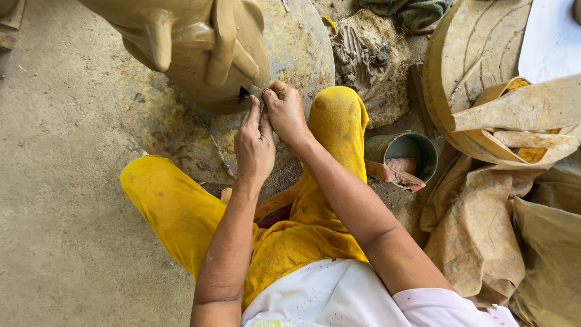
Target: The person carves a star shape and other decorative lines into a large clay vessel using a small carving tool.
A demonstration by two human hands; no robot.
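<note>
Two bare hands meet at the lower edge of a large tan unfired clay figure (200, 54), which stands on a round, yellow-stained turntable disc (302, 48) set on the concrete floor (60, 181). The left hand (254, 145) lies flat, fingers extended and close together, fingertips touching the clay just beside a small dark notch (243, 94) in the figure's base. The right hand (285, 112) is curled narrow, pinching a small thin tool (259, 90); the tool's exact shape is too small to tell. Its tip sits at the notch.

Judged from this position, the step in hand is fine cutting or trimming at the base of the figure. To do it well:

1. Keep the left hand braced against the clay so the wall does not flex under the tool.
2. Hold the tool in a short, tight pinch, as shown, and work in shallow strokes; soft clay is likely to tear under a deep one.
3. Avoid pressing on the raised ribs (224, 42) above the notch, which appear fragile.

Beyond the disc's right edge lies a lump of grey worked clay (363, 60). A green bucket (402, 154) stands beside the person's yellow-trousered right knee (336, 115). Clay-smeared sacking (478, 230) and a round wooden form (466, 54) lie further right.
</note>
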